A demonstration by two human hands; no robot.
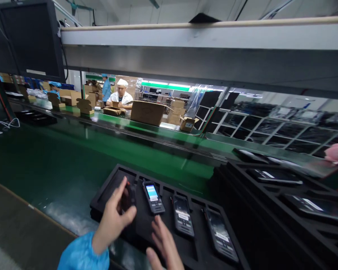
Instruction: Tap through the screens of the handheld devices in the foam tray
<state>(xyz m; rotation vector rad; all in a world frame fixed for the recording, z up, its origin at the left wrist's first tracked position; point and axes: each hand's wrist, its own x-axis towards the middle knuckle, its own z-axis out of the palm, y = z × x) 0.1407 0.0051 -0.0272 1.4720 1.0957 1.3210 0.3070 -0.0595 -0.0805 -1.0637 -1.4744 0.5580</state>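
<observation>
- a green conveyor belt (59,165) ran across the left side, with a dark monitor (25,37) hanging above it.
- the left hand (114,219), in a light blue sleeve (81,257), was partly closed, fingers curled on a small black device (129,197) in the leftmost slot of a black foam tray (191,255).
- that black device looked light, rigid and smooth; its narrow side edges seemed the safest grip, away from any glass.
- beside it, a small black handset with a lit screen (153,197) lay in the next slot.
- the right hand (165,245) hovered open and flat over the tray, holding nothing.
- further right, two dark handsets (183,215) lay in slots, and stacked black trays (284,195) stood alongside.
</observation>
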